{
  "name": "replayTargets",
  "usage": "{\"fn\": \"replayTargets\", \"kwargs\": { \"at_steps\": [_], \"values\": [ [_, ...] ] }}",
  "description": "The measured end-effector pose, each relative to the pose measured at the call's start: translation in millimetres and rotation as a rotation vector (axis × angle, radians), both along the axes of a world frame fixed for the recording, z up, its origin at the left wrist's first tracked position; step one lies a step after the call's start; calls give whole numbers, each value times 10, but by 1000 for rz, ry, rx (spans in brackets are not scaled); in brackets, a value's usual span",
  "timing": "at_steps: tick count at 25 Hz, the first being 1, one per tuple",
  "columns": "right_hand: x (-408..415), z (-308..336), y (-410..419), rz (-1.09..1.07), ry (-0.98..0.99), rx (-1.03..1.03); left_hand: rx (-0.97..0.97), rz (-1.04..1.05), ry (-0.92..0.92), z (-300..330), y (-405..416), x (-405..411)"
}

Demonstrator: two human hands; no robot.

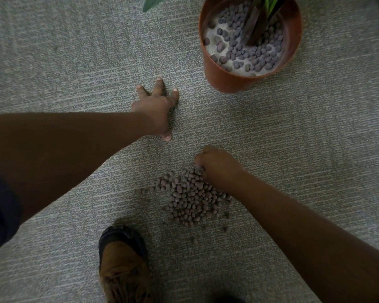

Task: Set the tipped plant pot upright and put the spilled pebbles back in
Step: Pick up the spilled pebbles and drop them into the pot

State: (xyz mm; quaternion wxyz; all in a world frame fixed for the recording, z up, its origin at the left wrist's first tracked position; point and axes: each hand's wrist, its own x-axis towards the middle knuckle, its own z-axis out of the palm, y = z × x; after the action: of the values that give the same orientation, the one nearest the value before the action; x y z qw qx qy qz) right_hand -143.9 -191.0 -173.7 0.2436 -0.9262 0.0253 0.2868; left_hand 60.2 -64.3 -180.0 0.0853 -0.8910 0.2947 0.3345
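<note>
A terracotta-coloured plant pot (225,80) stands upright on the carpet at the top right, with brown pebbles on a pale filling and a dark plant stem inside. A heap of spilled pebbles (189,199) lies on the carpet below the pot. My left hand (157,106) rests flat on the carpet with fingers spread, left of the pot, holding nothing. My right hand (217,167) is at the heap's upper right edge, fingers curled down into the pebbles; whether it holds any is hidden.
Grey-green carpet (74,62) covers the whole floor. My foot in a brown shoe (123,265) stands near the bottom, just left of the heap. A few stray pebbles (224,228) lie below the heap. A green leaf (151,3) shows at the top edge.
</note>
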Motion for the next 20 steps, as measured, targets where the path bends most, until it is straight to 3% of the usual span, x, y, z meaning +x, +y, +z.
{"fn": "replayTargets", "kwargs": {
  "at_steps": [6, 9, 14, 16, 20],
  "values": [
    [12, 20, 7, 3, -1, -36, -4, 3, 3, 7, -1, -2],
    [117, 185, -80, -106, -120, -10, -1, 4, 3, 10, -4, 1],
    [525, 816, -360, -678, -416, 356, 2, -17, -13, -23, 3, 0],
    [729, 1035, -544, -816, -546, 472, 0, -21, -14, -39, 4, 7],
    [1020, 1108, -864, -852, -710, 320, -1, -16, -6, -46, 10, 19]
  ]
}}
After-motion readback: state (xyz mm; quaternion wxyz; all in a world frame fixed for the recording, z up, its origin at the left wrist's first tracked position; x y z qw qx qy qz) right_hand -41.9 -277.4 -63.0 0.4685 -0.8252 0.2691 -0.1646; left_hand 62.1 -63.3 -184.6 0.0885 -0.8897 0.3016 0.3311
